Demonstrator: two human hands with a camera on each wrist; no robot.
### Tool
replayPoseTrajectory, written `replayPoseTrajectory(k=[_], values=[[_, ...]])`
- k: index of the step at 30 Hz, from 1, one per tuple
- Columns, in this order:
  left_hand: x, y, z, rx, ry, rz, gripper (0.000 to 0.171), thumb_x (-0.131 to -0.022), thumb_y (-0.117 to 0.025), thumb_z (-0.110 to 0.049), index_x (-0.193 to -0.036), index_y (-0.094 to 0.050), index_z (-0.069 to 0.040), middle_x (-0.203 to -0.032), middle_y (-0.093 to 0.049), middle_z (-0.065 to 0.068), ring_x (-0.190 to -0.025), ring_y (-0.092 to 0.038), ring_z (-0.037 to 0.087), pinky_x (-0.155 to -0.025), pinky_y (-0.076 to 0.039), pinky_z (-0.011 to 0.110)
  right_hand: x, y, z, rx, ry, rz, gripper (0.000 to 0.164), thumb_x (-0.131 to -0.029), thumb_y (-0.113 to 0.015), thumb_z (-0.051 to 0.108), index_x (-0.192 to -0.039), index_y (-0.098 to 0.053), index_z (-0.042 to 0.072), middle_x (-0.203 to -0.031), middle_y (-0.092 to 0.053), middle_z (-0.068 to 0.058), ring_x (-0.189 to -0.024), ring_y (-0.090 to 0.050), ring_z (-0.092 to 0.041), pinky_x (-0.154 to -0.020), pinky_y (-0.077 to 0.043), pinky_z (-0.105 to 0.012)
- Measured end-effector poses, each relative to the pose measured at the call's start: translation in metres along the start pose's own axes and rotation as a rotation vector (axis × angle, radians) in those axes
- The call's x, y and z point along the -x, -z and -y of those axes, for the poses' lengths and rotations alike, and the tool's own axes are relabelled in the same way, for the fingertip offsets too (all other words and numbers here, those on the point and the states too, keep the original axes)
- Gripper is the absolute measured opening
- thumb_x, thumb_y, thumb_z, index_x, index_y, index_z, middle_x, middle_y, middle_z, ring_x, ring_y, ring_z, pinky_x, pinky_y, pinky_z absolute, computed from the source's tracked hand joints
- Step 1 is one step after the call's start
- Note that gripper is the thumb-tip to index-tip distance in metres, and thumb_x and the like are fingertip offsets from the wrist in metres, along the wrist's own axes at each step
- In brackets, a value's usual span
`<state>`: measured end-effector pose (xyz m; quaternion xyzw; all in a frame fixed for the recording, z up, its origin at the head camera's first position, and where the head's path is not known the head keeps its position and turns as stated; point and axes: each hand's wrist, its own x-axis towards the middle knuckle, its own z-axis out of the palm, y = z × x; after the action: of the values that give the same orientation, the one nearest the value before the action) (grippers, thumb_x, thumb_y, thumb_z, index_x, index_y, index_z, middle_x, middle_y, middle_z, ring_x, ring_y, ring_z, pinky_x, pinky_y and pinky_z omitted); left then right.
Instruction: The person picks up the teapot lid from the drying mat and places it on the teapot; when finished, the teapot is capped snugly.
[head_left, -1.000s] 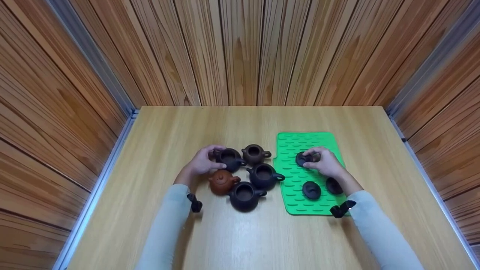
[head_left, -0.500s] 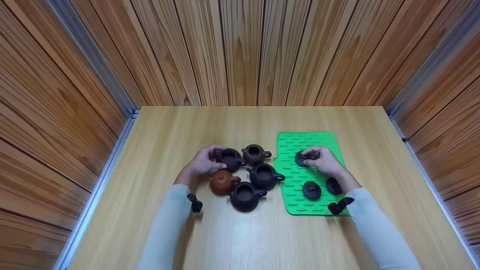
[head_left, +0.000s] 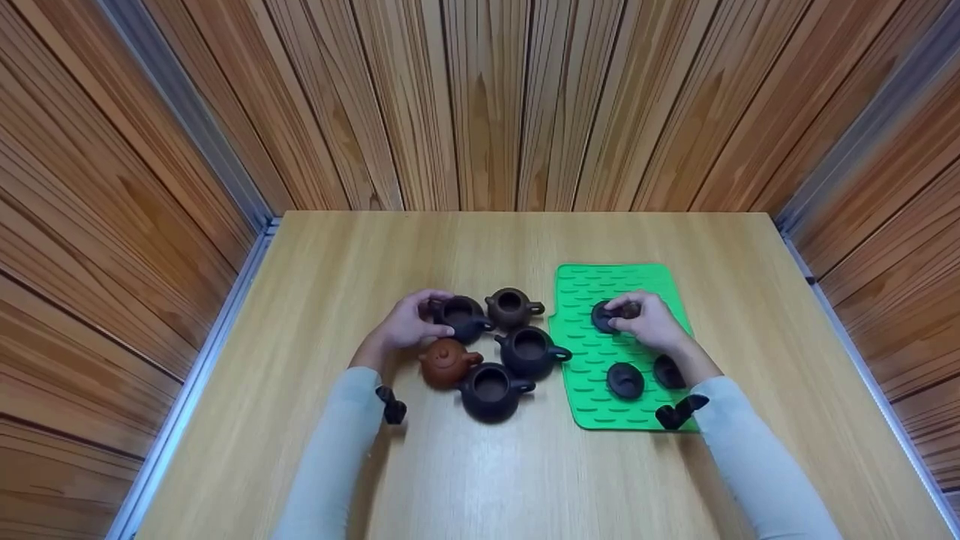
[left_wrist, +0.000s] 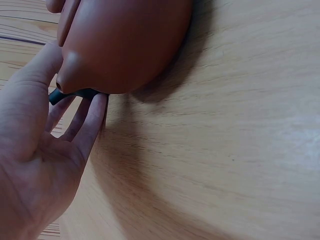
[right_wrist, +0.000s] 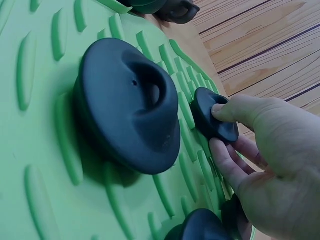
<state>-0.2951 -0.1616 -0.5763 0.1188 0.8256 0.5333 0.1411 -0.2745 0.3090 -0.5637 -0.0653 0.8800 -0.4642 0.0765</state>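
Note:
My left hand [head_left: 411,321] grips a dark lidless teapot [head_left: 459,319] at the back left of a cluster, fingers behind it and thumb at its front. In the left wrist view a reddish-brown teapot [left_wrist: 125,45] with its lid on hides most of that pot. My right hand [head_left: 649,322] pinches a small dark teapot lid [right_wrist: 215,115] between thumb and fingers, close over the green ridged mat [head_left: 600,281]. Nearer me on the mat lie a larger dark lid [head_left: 625,381] with a loop knob and another dark lid [head_left: 667,372], partly under the wrist.
Three more lidless pots stand close together: a small brown teapot [head_left: 510,307], a dark teapot [head_left: 531,351] whose handle overlaps the mat's edge, and a dark round teapot [head_left: 491,391] at the front. The wooden table [head_left: 480,480] meets plank walls [head_left: 487,105] behind and beside it.
My right hand has shifted very slightly left and back with the lid. The left hand and the teapots stay as they were.

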Motion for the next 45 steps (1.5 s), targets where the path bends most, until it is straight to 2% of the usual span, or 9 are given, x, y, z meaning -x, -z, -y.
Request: replayPoseTrajectory(k=[6,12,21,27,35,39,45], values=[[0.001,-0.001,0.001,-0.004,-0.018,0.001,0.061,-0.094,-0.088,0.001,-0.151,-0.066,-0.003,-0.153,-0.069,0.023,-0.141,-0.064,0.038,-0.125,-0.047,0.048,-0.002,-0.002,-0.001,-0.017,0.02,-0.013,0.028,-0.103,-0.078,0.003,-0.13,-0.078,-0.004,-0.145,-0.063,-0.033,-0.121,-0.066,-0.037,-0.083,-0.05,-0.018],[0.002,-0.001,0.002,-0.012,-0.021,-0.003,0.06,-0.094,-0.088,0.0,-0.15,-0.067,-0.002,-0.153,-0.069,0.023,-0.142,-0.064,0.038,-0.125,-0.046,0.048,-0.003,-0.002,0.002,-0.029,0.043,-0.014,0.028,-0.104,-0.077,0.002,-0.132,-0.077,-0.004,-0.144,-0.063,-0.031,-0.121,-0.069,-0.041,-0.084,-0.05,-0.016],[0.003,0.001,0.001,-0.016,-0.004,-0.005,0.061,-0.095,-0.088,0.0,-0.152,-0.066,-0.004,-0.159,-0.066,0.021,-0.152,-0.058,0.04,-0.134,-0.04,0.053,-0.005,-0.003,0.009,-0.015,0.033,-0.013,0.025,-0.104,-0.077,0.004,-0.129,-0.079,-0.001,-0.142,-0.063,-0.027,-0.114,-0.065,-0.029,-0.087,-0.051,-0.02],[0.003,0.001,0.0,-0.001,-0.002,0.0,0.062,-0.095,-0.088,0.0,-0.152,-0.065,-0.003,-0.159,-0.066,0.022,-0.151,-0.058,0.042,-0.134,-0.04,0.055,-0.007,0.0,0.017,-0.016,0.027,-0.002,0.025,-0.105,-0.075,0.003,-0.13,-0.079,0.001,-0.145,-0.063,-0.026,-0.119,-0.062,-0.035,-0.09,-0.051,-0.023],[0.002,0.001,-0.002,-0.001,0.047,0.011,0.062,-0.096,-0.087,-0.001,-0.153,-0.066,-0.011,-0.157,-0.066,0.018,-0.146,-0.059,0.034,-0.127,-0.043,0.046,-0.012,-0.002,0.026,0.009,0.051,0.019,0.026,-0.105,-0.075,0.004,-0.13,-0.079,0.0,-0.142,-0.063,-0.028,-0.12,-0.064,-0.04,-0.084,-0.054,-0.022],[0.001,0.002,-0.003,0.008,0.05,0.02,0.061,-0.096,-0.086,-0.002,-0.153,-0.066,-0.011,-0.156,-0.065,0.019,-0.145,-0.059,0.034,-0.127,-0.043,0.047,-0.015,-0.003,0.033,0.015,0.067,0.024,0.025,-0.105,-0.076,0.004,-0.129,-0.079,0.001,-0.143,-0.064,-0.028,-0.12,-0.065,-0.041,-0.085,-0.054,-0.024],[0.0,0.003,-0.005,0.014,0.061,0.035,0.061,-0.096,-0.085,0.0,-0.153,-0.066,-0.013,-0.156,-0.064,0.019,-0.145,-0.059,0.035,-0.124,-0.045,0.045,-0.021,-0.01,0.044,0.008,0.076,0.023,0.026,-0.102,-0.078,0.003,-0.127,-0.08,0.0,-0.141,-0.066,-0.028,-0.119,-0.066,-0.041,-0.08,-0.054,-0.022]])
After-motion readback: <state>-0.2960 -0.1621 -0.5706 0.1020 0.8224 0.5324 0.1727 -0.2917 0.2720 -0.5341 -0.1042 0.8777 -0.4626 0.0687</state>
